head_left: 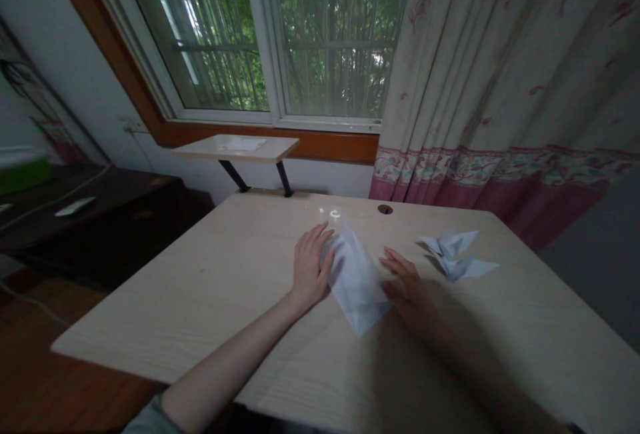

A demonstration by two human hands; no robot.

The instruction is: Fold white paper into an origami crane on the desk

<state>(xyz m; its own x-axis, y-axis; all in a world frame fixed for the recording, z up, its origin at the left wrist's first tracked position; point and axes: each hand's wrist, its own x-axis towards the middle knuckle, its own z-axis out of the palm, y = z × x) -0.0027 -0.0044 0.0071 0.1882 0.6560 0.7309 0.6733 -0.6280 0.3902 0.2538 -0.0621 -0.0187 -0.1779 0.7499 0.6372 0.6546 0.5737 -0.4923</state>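
A sheet of white paper (pixel 357 281) lies on the pale wooden desk (pixel 220 301), one corner pointing towards me and another towards the window. My left hand (pixel 313 264) rests along its left edge, fingers stretched out and thumb on the paper. At the right corner, my right hand (pixel 406 287) has its fingers extended and apart, with the thumb at the paper's edge. Neither hand is closed around the sheet. To the right of my right hand sit folded paper cranes (pixel 453 254), close together; their exact number is hard to make out.
A small raised shelf (pixel 200 147) on black supports stands at the desk's back left, with white paper (pixel 243 143) on it. A round cable hole (pixel 385 209) is near the back edge. Beyond are a window (pixel 325 41) and a floral curtain (pixel 480 87). A dark cabinet (pixel 125 201) stands left.
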